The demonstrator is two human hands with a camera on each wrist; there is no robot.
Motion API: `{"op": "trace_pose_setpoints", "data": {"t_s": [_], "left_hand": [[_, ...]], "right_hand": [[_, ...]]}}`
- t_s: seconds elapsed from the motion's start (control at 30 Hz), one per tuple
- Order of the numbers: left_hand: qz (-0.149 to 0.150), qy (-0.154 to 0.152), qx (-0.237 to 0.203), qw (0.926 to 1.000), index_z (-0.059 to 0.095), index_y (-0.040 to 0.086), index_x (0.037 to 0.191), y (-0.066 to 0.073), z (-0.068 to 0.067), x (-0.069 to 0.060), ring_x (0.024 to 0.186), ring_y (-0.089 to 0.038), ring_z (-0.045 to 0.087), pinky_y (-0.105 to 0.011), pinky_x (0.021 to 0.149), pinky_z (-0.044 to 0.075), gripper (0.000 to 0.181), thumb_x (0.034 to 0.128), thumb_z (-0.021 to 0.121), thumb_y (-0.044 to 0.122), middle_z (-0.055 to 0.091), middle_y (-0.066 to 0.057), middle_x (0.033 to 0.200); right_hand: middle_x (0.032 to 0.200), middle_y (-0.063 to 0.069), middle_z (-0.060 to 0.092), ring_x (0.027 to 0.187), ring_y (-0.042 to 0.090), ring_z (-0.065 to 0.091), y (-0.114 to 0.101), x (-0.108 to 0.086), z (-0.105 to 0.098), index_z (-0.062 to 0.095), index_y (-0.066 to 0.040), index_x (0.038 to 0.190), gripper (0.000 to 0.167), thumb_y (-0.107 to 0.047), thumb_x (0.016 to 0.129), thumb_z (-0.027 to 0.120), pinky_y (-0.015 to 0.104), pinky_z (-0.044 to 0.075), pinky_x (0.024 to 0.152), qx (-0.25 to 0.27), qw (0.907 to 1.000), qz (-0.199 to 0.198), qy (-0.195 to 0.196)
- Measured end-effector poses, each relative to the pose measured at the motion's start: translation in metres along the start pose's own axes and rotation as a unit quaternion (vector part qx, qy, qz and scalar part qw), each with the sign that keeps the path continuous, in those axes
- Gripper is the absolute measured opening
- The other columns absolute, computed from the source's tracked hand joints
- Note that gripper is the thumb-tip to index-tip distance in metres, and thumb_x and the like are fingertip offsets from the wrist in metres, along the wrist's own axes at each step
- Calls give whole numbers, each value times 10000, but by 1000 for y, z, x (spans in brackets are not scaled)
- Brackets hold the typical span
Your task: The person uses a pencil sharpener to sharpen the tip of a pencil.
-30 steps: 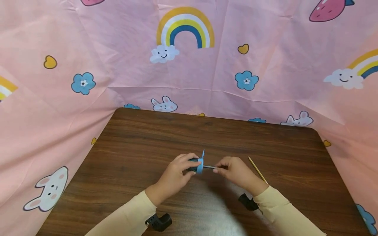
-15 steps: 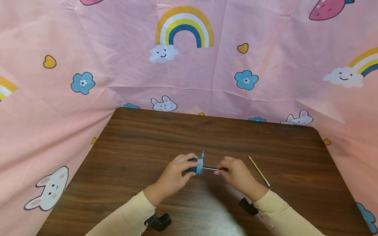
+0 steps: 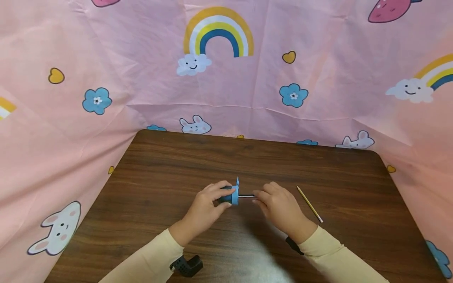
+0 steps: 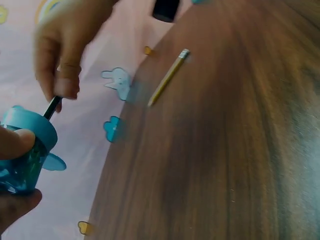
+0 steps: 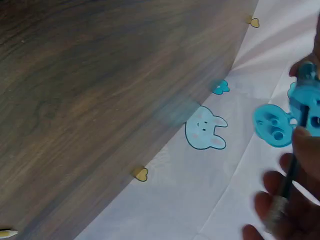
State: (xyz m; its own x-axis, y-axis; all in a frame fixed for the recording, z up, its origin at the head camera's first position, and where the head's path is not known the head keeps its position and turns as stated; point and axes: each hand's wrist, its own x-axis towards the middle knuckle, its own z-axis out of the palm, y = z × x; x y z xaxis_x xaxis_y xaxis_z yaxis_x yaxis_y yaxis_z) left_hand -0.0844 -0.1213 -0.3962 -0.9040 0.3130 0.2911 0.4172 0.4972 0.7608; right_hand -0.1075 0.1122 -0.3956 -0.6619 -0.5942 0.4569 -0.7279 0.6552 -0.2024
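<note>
The blue-lidded pencil sharpener [image 3: 235, 199] was gripped by the left hand [image 3: 204, 206] above the near middle of the table [image 3: 198, 161], the dark pencil [image 3: 246, 195] already inserted, not yet withdrawn, pinched by the right hand [image 3: 280, 204].

Sharpener [image 3: 235, 196]: above worktop [image 3: 170, 169], in fingers of left hand [image 3: 202, 208]. Lid [image 3: 238, 181]: at sharpener's right-hand end. Held pencil [image 3: 245, 195]: left end in sharpener, right end in right hand [image 3: 281, 202]. Loose pencil [image 3: 310, 204]: on worktop, right of right hand. Cloth [image 3: 152, 51]: behind worktop and along both sides.
</note>
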Motion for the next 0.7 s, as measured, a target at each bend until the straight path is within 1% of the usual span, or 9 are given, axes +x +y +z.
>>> {"op": "trace_pose_setpoints", "data": {"t_s": [0.13,0.2,0.3,0.4,0.43,0.5,0.57,0.63,0.7], "left_hand": [[-774,40,-720,9944,701,61,1180,3,-3,3,1153,-242,584,-283,808,561,391,801,748,-24,621,-15,1260],[-863,11,-848,9927,705,59,1173,4,-3,2,1157,-250,584,-295,819,561,388,798,748,-31,623,-18,1257],[-467,-164,-431,9978,707,64,1171,3,-2,1,1116,-229,589,-257,757,555,390,794,755,-22,623,-31,1255],[260,-275,214,9991,705,62,1174,1,0,0,1108,-225,580,-270,772,555,402,784,766,-15,621,-46,1254],[513,-277,382,9976,705,56,1170,1,1,0,1110,-227,578,-281,797,555,402,780,768,-18,623,-52,1251],[925,-243,596,9936,708,46,1161,-1,2,0,1136,-226,573,-305,868,548,402,770,775,-21,628,-53,1240],[1310,-130,738,9885,721,35,1131,-2,3,0,1136,-230,577,-316,893,543,384,757,783,-28,639,-65,1220],[1636,-22,790,9834,734,28,1097,-2,4,0,1132,-235,581,-307,896,542,358,748,787,-38,652,-74,1195],[1792,50,783,9807,744,31,1074,-3,5,0,1126,-235,582,-294,886,545,343,742,788,-46,659,-74,1178]], "right_hand": [[831,-9,620,701,117,538,-1,-4,8,740,-62,938,258,-127,713,848,230,475,534,-310,9961,-322,756],[787,-16,609,675,113,535,-3,-4,10,735,-66,893,228,-124,704,848,229,473,508,-297,9954,-306,860],[728,-31,624,640,94,558,-5,-4,11,725,-75,816,164,-112,709,843,222,483,504,-39,9980,-67,631],[696,-29,652,576,48,531,-6,-3,6,725,-78,781,89,-96,752,807,204,463,487,921,9937,620,-133],[690,-22,657,564,35,515,-5,-3,3,725,-81,772,67,-95,776,790,199,451,486,1367,9853,929,-440],[653,-20,641,530,19,474,-2,0,-2,731,-69,774,69,-110,825,751,191,414,462,2207,9574,1553,-1027],[606,-21,593,502,32,427,3,3,-6,730,-51,777,117,-133,861,723,203,378,437,2997,9184,2058,-1562],[590,-11,563,495,55,435,9,5,-8,723,-20,798,155,-144,888,697,211,389,446,3679,8738,2446,-2033],[591,-9,552,494,79,450,13,6,-8,717,3,819,182,-151,907,676,229,413,456,4084,8391,2703,-2368]]}}
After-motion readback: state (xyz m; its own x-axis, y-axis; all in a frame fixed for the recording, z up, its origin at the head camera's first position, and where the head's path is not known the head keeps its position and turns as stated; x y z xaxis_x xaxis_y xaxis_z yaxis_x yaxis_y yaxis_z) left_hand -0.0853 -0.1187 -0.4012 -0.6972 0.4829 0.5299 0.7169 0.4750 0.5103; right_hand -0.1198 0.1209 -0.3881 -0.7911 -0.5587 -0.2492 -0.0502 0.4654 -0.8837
